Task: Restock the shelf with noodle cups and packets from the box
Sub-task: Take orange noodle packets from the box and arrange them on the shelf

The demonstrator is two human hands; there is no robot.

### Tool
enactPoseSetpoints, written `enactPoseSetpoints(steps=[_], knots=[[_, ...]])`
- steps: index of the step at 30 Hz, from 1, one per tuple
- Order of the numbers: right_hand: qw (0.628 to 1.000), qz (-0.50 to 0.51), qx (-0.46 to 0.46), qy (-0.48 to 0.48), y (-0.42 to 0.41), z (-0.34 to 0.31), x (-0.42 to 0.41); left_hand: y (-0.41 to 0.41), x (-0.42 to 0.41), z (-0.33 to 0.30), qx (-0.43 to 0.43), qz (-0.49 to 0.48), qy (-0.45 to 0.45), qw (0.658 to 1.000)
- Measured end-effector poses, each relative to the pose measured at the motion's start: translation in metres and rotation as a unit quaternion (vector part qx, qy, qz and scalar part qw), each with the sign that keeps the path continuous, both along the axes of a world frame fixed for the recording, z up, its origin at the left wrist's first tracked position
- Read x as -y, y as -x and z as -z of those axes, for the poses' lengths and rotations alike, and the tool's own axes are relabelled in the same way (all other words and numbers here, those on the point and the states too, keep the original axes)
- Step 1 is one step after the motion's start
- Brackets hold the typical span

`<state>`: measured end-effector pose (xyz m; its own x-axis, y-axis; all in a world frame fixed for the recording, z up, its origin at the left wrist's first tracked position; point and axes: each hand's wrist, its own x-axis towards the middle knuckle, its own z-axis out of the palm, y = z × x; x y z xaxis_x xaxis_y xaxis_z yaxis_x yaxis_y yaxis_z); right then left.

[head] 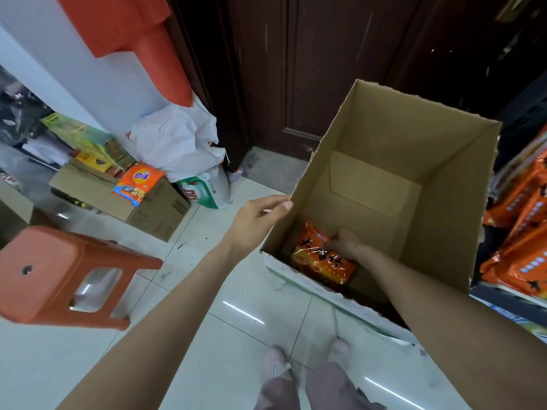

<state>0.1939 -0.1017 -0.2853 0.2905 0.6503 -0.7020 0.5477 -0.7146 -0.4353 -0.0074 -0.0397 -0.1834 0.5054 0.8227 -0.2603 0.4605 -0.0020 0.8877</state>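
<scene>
A tall open cardboard box stands on the tiled floor in front of me. At its bottom lies an orange noodle packet with black lettering. My right hand reaches down inside the box and grips the packet's upper right edge. My left hand rests against the box's left wall at the rim, thumb on the edge. On the right, the shelf holds several matching orange noodle packets.
An orange plastic stool stands at the left. Behind it sit cardboard boxes with an orange packet on top, a white sack and a dark wooden door. My feet are below the box.
</scene>
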Motion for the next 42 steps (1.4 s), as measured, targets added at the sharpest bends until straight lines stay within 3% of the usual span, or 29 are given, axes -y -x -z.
enactPoseSetpoints(steps=[6,13,22,32,37,42], knots=[[0.989,0.066,-0.053,-0.122,-0.008,-0.045,0.006,-0.008,-0.003,-0.018,-0.022,-0.006,-0.024,0.999],[0.945,0.162,0.039,-0.283,-0.025,-0.127,0.044,-0.046,0.004,-0.064,0.043,-0.037,-0.135,0.989],[0.835,0.284,0.035,-0.470,-0.111,-0.244,0.137,-0.184,0.058,-0.141,0.053,0.198,-0.273,0.940],[0.744,0.385,0.071,-0.542,-0.272,-0.287,0.275,-0.374,0.165,-0.173,0.113,0.257,-0.251,0.926],[0.737,0.401,0.082,-0.537,-0.360,-0.282,0.333,-0.465,0.219,-0.161,0.088,0.273,-0.256,0.923],[0.722,0.413,0.085,-0.548,-0.422,-0.269,0.373,-0.527,0.259,-0.147,0.062,0.287,-0.188,0.937]])
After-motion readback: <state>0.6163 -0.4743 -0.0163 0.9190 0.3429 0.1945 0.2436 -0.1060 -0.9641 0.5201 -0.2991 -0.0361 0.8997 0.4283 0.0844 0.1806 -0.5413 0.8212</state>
